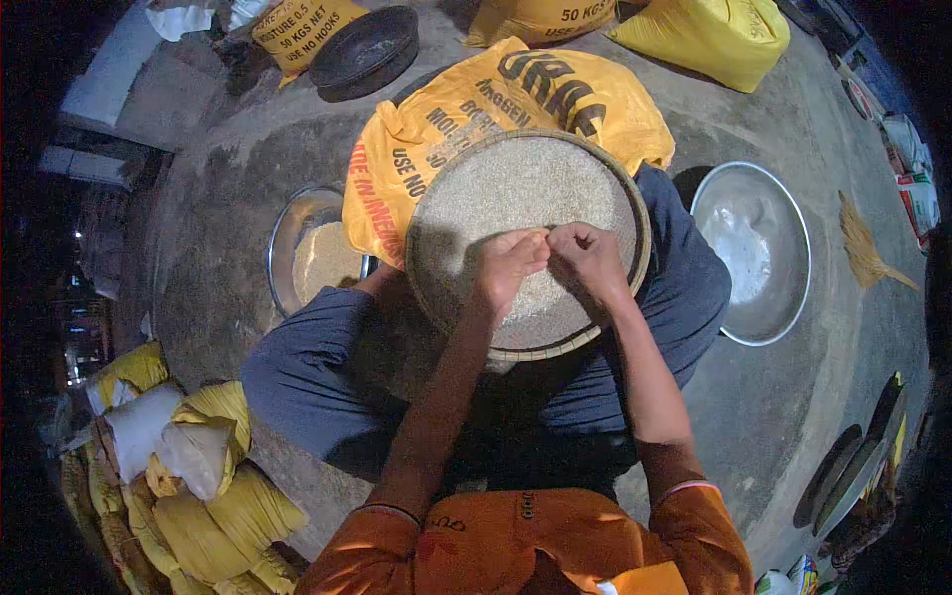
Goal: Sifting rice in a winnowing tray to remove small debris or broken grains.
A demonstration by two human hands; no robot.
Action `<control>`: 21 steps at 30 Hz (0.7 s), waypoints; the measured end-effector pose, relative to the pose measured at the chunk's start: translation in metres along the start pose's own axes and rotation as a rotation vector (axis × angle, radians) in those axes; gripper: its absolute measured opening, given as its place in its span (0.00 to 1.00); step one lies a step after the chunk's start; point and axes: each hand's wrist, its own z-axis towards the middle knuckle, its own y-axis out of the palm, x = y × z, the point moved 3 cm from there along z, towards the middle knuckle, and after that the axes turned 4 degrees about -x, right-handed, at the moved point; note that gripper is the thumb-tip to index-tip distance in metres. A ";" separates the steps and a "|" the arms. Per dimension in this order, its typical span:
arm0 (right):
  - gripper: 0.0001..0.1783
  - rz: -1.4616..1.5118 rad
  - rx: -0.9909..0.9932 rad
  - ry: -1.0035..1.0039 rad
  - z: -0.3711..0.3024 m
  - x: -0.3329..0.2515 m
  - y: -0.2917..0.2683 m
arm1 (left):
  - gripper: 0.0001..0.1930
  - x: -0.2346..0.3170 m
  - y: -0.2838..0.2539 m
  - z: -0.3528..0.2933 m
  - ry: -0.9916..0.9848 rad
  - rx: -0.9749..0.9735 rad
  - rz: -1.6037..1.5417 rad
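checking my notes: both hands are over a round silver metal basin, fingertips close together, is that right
The place is wrong: the head view shows the left hand and right hand over the round, tan-rimmed tray of pale grain, their fingertips close together.

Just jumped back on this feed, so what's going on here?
A person sits cross-legged with a round tray of pale grain over their legs. The left hand and right hand come together above the grain; whether they pinch anything is too small to tell. A yellow-orange sack lies just beyond the tray. To the left is a metal basin holding light-brown grain; a second metal basin stands to the right.
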 end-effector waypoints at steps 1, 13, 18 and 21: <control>0.08 0.001 0.001 0.000 0.000 0.000 0.000 | 0.15 0.000 0.001 0.000 0.002 0.017 0.032; 0.06 0.022 -0.003 -0.007 0.002 -0.003 -0.002 | 0.16 -0.001 0.002 -0.008 -0.140 -0.085 -0.357; 0.05 0.148 -0.035 0.045 0.002 0.002 0.000 | 0.15 -0.003 -0.001 -0.007 -0.139 -0.099 -0.407; 0.06 0.158 -0.040 0.062 0.003 0.002 0.001 | 0.15 0.000 0.000 -0.009 -0.135 -0.094 -0.395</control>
